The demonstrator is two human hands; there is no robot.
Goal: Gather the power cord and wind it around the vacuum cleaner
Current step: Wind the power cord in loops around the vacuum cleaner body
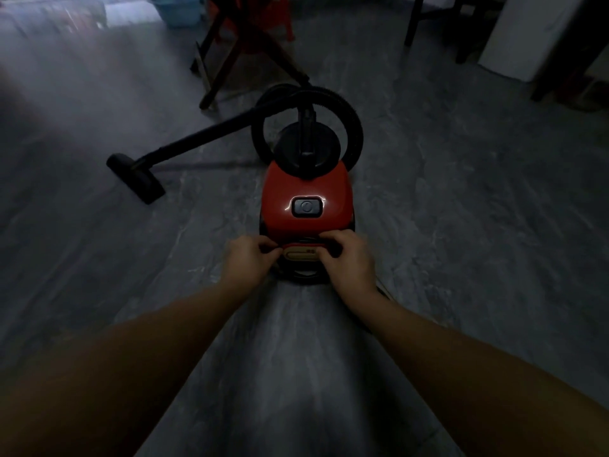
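Observation:
The red vacuum cleaner point(304, 196) stands on the floor straight ahead, its rear towards me. Dark loops of the power cord point(304, 276) lie around its rear base, below a cream panel point(301, 253). A thin strand of the cord shows beside my right wrist. My left hand point(248, 260) pinches a dark bit of cord at the panel's left end. My right hand point(351, 260) is curled over the panel's right end, closed on a dark piece that looks like cord. The dim light hides the exact grip.
The black hose point(346, 107) arcs over the vacuum's front. Its wand and floor nozzle point(136, 178) lie to the left. Dark wooden furniture legs point(227, 57) stand behind, a pale blue basin point(179, 9) at the back and a white cabinet point(530, 37) far right. The floor is grey marbled tile.

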